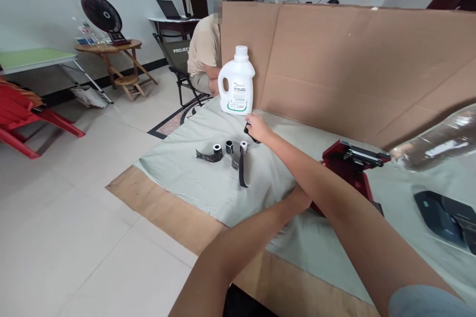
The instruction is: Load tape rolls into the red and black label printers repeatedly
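My right hand (260,129) is stretched far out over the cloth, its fingers closed round a small black object (253,135) like a roll, partly covered by the fingers. Just left of it stand several small rolls, among them a white-cored roll (217,148) with a black strip trailing off it and another roll (243,146) with a dark strip hanging forward. My left hand (302,199) passes under my right forearm and rests at the side of a red device (351,178) with a raised lid. Its fingers are hidden.
A white detergent bottle (238,86) stands before a cardboard panel (334,64). To the right lie a plastic-wrapped bundle (439,138) and a dark device (446,218). A person (204,49) sits behind the panel. The cloth (186,173) covers a wooden board (167,210).
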Motion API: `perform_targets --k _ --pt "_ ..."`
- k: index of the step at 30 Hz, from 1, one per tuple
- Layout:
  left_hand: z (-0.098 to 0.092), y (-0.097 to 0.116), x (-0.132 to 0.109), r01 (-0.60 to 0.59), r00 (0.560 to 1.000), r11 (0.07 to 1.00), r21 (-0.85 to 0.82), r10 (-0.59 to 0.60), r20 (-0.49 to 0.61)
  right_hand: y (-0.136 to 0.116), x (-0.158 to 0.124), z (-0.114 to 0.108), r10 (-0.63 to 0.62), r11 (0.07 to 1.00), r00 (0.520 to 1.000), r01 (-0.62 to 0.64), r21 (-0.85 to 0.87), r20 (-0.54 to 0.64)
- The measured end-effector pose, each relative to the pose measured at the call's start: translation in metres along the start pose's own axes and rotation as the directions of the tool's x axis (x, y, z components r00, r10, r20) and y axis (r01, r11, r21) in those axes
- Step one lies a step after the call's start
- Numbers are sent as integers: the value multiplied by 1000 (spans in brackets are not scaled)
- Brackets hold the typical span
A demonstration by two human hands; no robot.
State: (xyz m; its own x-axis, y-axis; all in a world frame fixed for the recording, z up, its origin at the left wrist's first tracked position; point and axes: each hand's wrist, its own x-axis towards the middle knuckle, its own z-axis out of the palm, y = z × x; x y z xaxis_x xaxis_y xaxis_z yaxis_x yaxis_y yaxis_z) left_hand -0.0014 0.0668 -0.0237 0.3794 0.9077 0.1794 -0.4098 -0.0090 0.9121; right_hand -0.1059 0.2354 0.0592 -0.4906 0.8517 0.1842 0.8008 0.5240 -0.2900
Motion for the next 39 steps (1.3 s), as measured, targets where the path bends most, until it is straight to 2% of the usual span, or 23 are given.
perform_targets --k 3,7,9,12,16,19,21,23,24,26,28,30,31,33,36,39 --pt "-4 -2 0 -128 992 985 118 126 27 -10 1 19 -6 999 997 8 -32 70" --pt "-3 2 -3 -150 988 986 76 148 29 -26 -9 6 12 996 1000 -10 -87 16" --pt "-2 5 -4 -128 992 990 52 128 7 -36 -17 -4 52 994 994 -42 -103 96" --pt "-3 7 -3 -108 994 987 119 106 22 -49 -30 -9 143 986 944 -110 -123 297" --pt "-6 6 1 -86 996 974 211 84 19 -50 -48 -2 225 974 910 -212 -76 348" --pt "-5 9 1 -103 995 982 161 104 3 -38 -68 -11 227 965 919 -257 53 321" --pt "-3 11 -3 -112 994 989 100 113 3 -26 -89 -31 204 957 938 -252 145 279" --pt "0 12 -8 -80 996 996 46 82 -34 -12 -119 -60 157 918 963 -224 328 219" --pt "1 11 -10 -60 996 998 32 62 -60 -5 -137 -77 144 871 972 -212 444 183" --pt "2 9 -14 -42 992 998 56 49 -115 12 -177 -112 163 713 977 -213 668 137" --pt "2 8 -17 -75 984 987 140 96 -147 31 -217 -143 215 525 965 -243 816 149" --pt "2 8 -20 -153 970 959 237 192 -148 53 -252 -165 247 342 960 -213 915 131" --pt "2 9 -22 -206 959 935 287 251 -131 65 -267 -171 264 282 958 -187 941 111" --pt "2 14 -24 -306 925 868 390 369 -95 87 -288 -175 295 246 952 -160 956 84" --pt "4 27 -22 -412 861 737 536 507 -36 110 -301 -168 289 272 952 -188 944 106" --pt "10 42 -10 -494 807 597 632 585 79 116 -301 -161 268 323 957 -197 926 110"
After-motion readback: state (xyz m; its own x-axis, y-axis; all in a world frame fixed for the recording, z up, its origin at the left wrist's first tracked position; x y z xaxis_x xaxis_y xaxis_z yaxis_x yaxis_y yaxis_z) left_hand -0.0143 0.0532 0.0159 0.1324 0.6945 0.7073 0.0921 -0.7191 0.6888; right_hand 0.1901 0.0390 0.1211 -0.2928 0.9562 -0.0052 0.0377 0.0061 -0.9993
